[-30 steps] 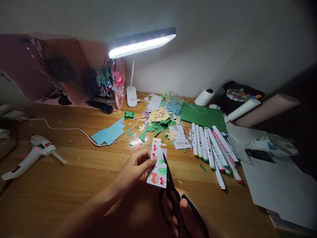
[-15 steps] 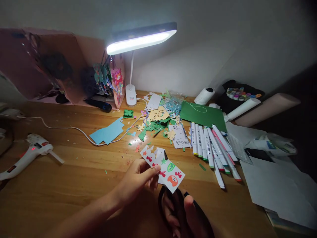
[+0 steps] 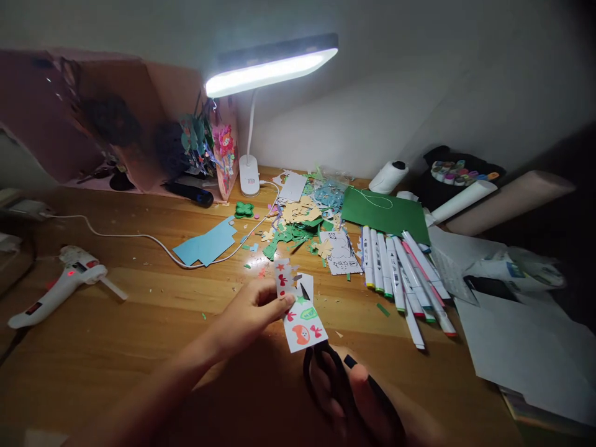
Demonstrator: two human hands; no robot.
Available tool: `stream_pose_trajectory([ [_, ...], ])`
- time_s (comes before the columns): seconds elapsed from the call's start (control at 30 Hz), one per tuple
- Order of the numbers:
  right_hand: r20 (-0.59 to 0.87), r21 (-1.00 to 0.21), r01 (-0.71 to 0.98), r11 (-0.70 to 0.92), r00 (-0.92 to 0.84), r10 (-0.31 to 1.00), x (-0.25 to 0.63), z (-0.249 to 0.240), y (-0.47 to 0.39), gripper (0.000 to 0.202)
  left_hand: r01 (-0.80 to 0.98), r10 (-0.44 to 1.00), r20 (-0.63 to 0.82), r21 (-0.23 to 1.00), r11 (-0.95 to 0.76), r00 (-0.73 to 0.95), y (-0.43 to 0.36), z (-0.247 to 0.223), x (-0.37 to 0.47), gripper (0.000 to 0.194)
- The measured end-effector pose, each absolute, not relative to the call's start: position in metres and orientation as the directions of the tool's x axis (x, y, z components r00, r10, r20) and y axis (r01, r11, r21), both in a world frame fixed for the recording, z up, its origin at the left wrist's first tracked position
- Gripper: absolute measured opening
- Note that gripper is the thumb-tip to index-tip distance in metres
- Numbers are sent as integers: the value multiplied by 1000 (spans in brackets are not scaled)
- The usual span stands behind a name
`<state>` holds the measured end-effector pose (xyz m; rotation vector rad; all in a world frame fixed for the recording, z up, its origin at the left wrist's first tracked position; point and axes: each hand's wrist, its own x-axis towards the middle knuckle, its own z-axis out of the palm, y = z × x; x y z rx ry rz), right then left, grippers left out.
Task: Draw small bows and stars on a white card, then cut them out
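My left hand (image 3: 265, 307) pinches a white sheet of paper (image 3: 294, 340) between thumb and fingers. Coloured drawings cover it: red bows, stars, a green badge and an orange animal head. Its upper edge is cut jagged. My right hand (image 3: 358, 391) is wrapped round the dark handles of a pair of scissors (image 3: 333, 363). The scissors lie partly behind the paper, and a dark blade tip shows past its right edge. Most of the blades are hidden by the paper, so I cannot tell how far apart they are.
Paper scraps (image 3: 298, 223) lie heaped beyond my hands under a lamp (image 3: 272, 68). Several white markers (image 3: 395, 273) and a green sheet (image 3: 386, 217) are to the right. A glue gun (image 3: 60, 288) rests at left, near blue paper (image 3: 205, 243) and a white cable (image 3: 125, 234).
My left hand has turned the paper to a steeper angle and brought it slightly left. More of the scissor handles shows below it. The camera view has shifted a little.
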<state>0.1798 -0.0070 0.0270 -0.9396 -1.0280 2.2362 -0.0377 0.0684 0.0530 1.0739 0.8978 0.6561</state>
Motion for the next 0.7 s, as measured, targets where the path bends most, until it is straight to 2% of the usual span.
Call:
stream_pose_trajectory([
  [0.13, -413, -754, -153, -639, -646, 642, 181, 23, -7, 42, -42, 793, -324, 915, 401, 515, 70, 52, -40, 33],
  [0.3, -430, -735, -150, -662, -651, 625, 181, 20, -10, 40, -60, 788, -341, 901, 429, 513, 70, 51, -39, 33],
  [0.53, -451, -719, -206, -664, -588, 671, 172, 17, -16, 37, -83, 804, -318, 908, 411, 503, 70, 52, -37, 31],
  [0.7, -453, -679, -282, -678, -566, 689, 160, 18, -17, 49, -61, 791, -355, 896, 441, 498, 71, 55, -39, 31],
])
